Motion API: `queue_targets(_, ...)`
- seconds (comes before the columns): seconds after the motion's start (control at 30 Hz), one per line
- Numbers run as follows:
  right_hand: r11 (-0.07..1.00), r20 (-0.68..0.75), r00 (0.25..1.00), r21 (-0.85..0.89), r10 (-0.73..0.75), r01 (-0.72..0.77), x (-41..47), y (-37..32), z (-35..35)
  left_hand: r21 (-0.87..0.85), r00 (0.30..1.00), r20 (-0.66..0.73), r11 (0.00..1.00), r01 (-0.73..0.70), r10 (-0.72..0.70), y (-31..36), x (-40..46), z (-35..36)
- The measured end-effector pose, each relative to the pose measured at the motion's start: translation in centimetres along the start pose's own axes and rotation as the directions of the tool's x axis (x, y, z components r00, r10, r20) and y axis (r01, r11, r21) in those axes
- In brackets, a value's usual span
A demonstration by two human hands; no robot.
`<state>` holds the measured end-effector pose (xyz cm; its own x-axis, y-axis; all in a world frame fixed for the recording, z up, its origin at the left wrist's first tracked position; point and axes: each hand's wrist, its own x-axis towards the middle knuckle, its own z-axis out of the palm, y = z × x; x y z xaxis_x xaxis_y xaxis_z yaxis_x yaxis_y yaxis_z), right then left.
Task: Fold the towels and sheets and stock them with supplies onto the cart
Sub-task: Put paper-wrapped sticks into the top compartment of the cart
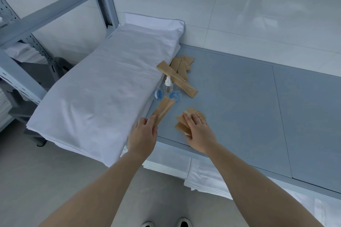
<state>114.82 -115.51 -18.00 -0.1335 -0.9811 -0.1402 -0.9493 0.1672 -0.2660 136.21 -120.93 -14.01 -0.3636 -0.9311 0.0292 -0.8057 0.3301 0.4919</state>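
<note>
I see my left hand [143, 131] pinching the near end of one long brown sachet [162, 109] between thumb and fingers, so the sachet points away from me toward the small things behind it; I think it is held by the end because this leaves the rest free to be laid against others. My right hand [196, 125] lies flat, fingers nearly straight, on a small heap of brown packets [184, 122] near the front edge of the grey worktop [258, 116]; it grips nothing, it only presses, probably to gather the packets before lifting them together. Behind the sachet stand a little clear bottle with a white nozzle [168, 86] and two blue-capped pieces [174, 96], and farther back more brown sachets [181, 69] lie loosely crossed over each other. The folded white sheets [103, 86] rest in a tall stack on the left part of the worktop, just beside these supplies and hanging a little over the front edge. More white linen [204, 175] lies on the shelf below. On the left, behind the metal rack [24, 24], a grey object shows that may be the cart, but I cannot tell. I judge the supplies are now being collected.
</note>
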Motion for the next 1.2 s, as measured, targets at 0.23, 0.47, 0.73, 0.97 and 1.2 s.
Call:
queue_targets(0.23,0.991,-0.288,0.957,0.136,0.019,0.021,-2.0,-0.1,-1.1,-0.014,1.0,-0.016,1.0,-0.009,0.009,0.6,-0.6,0.0)
queue_targets(0.47,0.957,-0.508,0.843,0.289,0.176,-0.026,-4.5,-0.6,-4.7,-0.098,0.996,-0.056,0.992,-0.08,0.075,3.7,-0.4,-1.5)
queue_targets(0.73,0.901,-0.599,0.712,0.421,0.365,-0.108,-10.9,-0.3,-9.5,-0.215,0.976,-0.105,0.954,-0.21,0.191,11.1,-1.5,-2.8)
queue_targets(0.97,0.802,-0.585,0.578,0.551,0.569,-0.232,-18.7,2.4,-12.6,-0.314,0.913,-0.067,0.86,-0.402,0.403,19.3,-4.2,-1.3)
queue_targets(1.2,0.681,-0.612,0.304,0.614,0.73,-0.4,-29.5,5.5,-13.4,-0.384,0.743,0.002,0.687,-0.617,0.669,26.9,-9.2,2.3)
